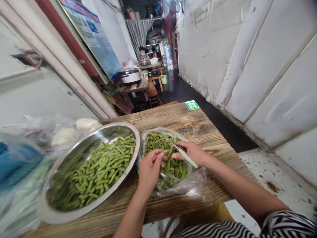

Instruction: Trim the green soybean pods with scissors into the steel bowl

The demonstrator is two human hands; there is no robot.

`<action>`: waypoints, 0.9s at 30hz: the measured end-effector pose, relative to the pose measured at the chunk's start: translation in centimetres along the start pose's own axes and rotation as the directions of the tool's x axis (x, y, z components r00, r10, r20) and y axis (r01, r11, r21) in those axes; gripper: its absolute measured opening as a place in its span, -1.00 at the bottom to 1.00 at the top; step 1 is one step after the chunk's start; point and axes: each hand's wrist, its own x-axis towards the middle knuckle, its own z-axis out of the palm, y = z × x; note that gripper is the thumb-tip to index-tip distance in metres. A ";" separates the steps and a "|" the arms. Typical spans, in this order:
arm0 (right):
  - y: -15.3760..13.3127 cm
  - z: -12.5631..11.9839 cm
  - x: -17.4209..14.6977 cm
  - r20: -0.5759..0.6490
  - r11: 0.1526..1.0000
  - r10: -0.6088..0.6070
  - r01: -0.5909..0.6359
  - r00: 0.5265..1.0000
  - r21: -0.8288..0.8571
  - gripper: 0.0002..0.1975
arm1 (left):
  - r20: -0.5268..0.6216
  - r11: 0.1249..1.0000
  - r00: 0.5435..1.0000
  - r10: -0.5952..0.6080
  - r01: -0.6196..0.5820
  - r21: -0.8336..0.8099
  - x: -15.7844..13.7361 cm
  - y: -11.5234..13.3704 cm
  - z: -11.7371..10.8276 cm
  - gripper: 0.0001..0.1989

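My left hand is closed in a pinch at the end of a green edamame pod. My right hand grips scissors with pale green handles, their blades pointing up and left. Both hands are over a clear plastic bag spread open on the table, with a heap of edamame pods in it. Left of the bag, a wide steel basin tilts in view and holds many more pods. The bag's near side is crumpled.
The wooden table carries a green QR-code card at its far corner. Plastic bags crowd the left side. Beyond are a white cooker on another table, a green bucket, and a person at the back.
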 end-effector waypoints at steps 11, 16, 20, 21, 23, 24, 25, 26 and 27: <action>-1.1 -0.1 -0.9 0.031 0.994 -0.071 0.074 0.997 -0.084 -0.47 | -0.137 0.796 0.956 -0.258 0.130 -0.591 -0.2 0.3 0.7 -0.62; -1.0 -0.3 -1.1 0.080 0.997 -0.066 0.068 0.995 -0.028 -0.50 | -0.124 0.779 0.954 -0.274 0.144 -0.610 -0.2 0.4 0.7 -0.63; -1.1 -0.2 -1.2 0.100 0.998 -0.037 0.041 0.994 -0.037 -0.48 | -0.144 0.779 0.949 -0.280 0.137 -0.613 -0.4 0.3 0.7 -0.63; -1.2 -0.1 -1.2 0.109 0.998 -0.044 0.049 0.993 -0.042 -0.48 | -0.141 0.779 0.949 -0.283 0.141 -0.611 -0.4 0.2 0.7 -0.62; -1.3 0.0 -1.2 0.125 0.997 -0.058 0.064 0.990 -0.044 -0.48 | -0.126 0.783 0.951 -0.284 0.154 -0.603 -0.5 0.2 0.7 -0.62; -1.3 0.1 -1.3 0.125 0.997 -0.061 0.066 0.990 -0.040 -0.48 | -0.120 0.786 0.952 -0.281 0.157 -0.598 -0.6 0.1 0.8 -0.63; -1.3 0.2 -1.3 0.124 0.997 -0.061 0.066 0.990 -0.033 -0.48 | -0.115 0.790 0.954 -0.277 0.158 -0.592 -0.7 0.1 0.8 -0.64; -1.3 0.4 -1.3 0.127 0.998 -0.059 0.062 0.990 -0.020 -0.49 | -0.115 0.796 0.955 -0.273 0.157 -0.584 -0.7 0.1 0.8 -0.64; -1.2 0.5 -1.4 0.131 0.998 -0.054 0.055 0.990 -0.004 -0.50 | -0.119 0.804 0.956 -0.269 0.155 -0.574 -0.8 0.1 0.8 -0.65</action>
